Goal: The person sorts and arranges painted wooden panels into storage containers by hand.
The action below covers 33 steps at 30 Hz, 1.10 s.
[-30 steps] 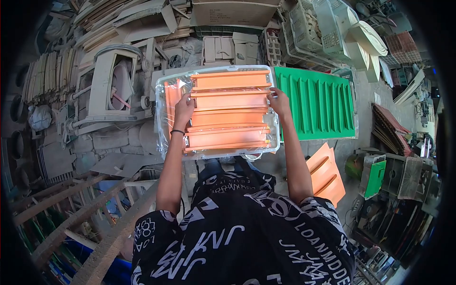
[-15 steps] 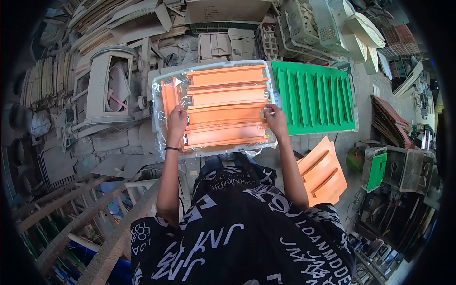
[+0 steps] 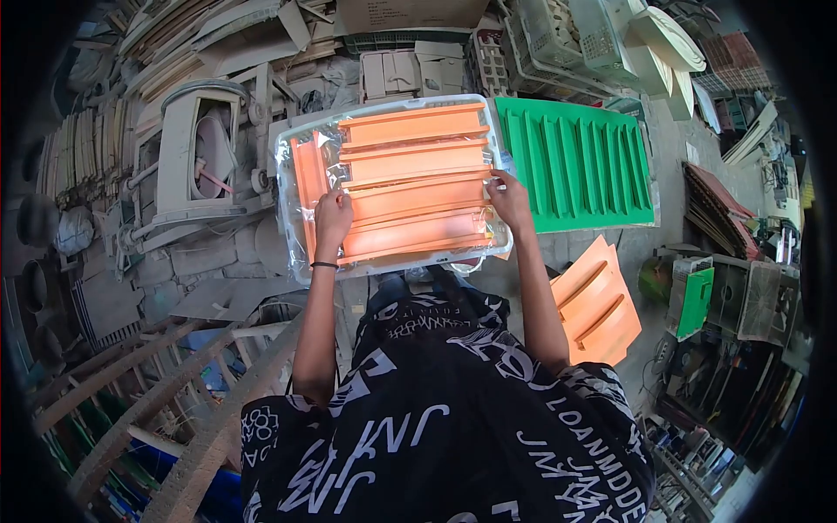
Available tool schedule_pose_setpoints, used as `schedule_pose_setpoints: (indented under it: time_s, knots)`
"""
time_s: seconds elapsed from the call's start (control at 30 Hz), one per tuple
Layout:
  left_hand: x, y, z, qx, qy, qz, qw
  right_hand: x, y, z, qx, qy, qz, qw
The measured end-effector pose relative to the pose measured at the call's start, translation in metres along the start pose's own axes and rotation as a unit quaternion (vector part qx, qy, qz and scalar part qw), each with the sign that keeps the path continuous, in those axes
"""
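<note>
Where an orange strip (image 3: 417,200) spans the tray (image 3: 397,267) between them, the left hand (image 3: 334,218) and right hand (image 3: 510,200) grasp its ends with bent fingers, the right near the tray's right edge.

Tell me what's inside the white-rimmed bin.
Orange channel-shaped strips and clear plastic film show inside the bin; whatever lies beneath the strips is hidden.

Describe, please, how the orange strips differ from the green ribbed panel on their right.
The orange strips are separate pieces lying in a plastic tray, while the green ribbed panel lies outside it. Most orange strips run side to side; the green panel's ridges run roughly front to back. Both hands are at the orange strips, neither at the green panel. Both have long, straight raised edges.
</note>
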<state>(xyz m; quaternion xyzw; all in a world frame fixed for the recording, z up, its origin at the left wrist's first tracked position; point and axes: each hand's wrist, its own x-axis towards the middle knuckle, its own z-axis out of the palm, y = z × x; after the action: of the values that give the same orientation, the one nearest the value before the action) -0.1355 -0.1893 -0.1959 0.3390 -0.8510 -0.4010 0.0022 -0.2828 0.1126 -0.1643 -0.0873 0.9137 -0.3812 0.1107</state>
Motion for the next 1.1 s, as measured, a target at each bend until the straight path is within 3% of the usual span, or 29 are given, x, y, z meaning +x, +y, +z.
schedule_pose_setpoints:
  time_s: [0.13, 0.2, 0.3, 0.67, 0.83, 0.93, 1.0, 1.1]
  knots:
    - [-0.007, -0.004, 0.0, 0.002, 0.001, 0.013, 1.0, -0.003, 0.001, -0.004, 0.006, -0.034, 0.008, 0.999]
    - [-0.006, -0.008, 0.002, 0.004, 0.037, 0.072, 0.997, -0.004, 0.008, -0.001, 0.021, -0.025, -0.018, 0.999]
    - [-0.004, -0.013, 0.007, -0.063, 0.026, 0.071, 0.995, -0.009, 0.011, -0.002, 0.039, -0.029, -0.016, 0.999]
    - [-0.005, -0.011, 0.009, -0.05, 0.042, 0.046, 0.997, -0.007, 0.008, -0.012, 0.005, -0.047, -0.024, 0.999]
    - [-0.009, -0.003, 0.003, 0.004, 0.044, 0.075, 0.996, -0.018, 0.01, -0.005, -0.001, -0.043, -0.022, 0.999]
    - [-0.015, -0.004, -0.001, -0.007, -0.011, 0.022, 1.0, -0.017, 0.016, -0.002, 0.041, -0.058, 0.002, 0.998]
    - [-0.016, -0.008, -0.003, 0.075, 0.084, 0.126, 0.986, -0.017, 0.018, -0.002, 0.049, -0.049, 0.008, 0.998]
    - [-0.026, -0.006, -0.005, 0.08, 0.104, 0.095, 0.987, -0.019, 0.018, -0.002, 0.049, -0.042, 0.01, 0.998]
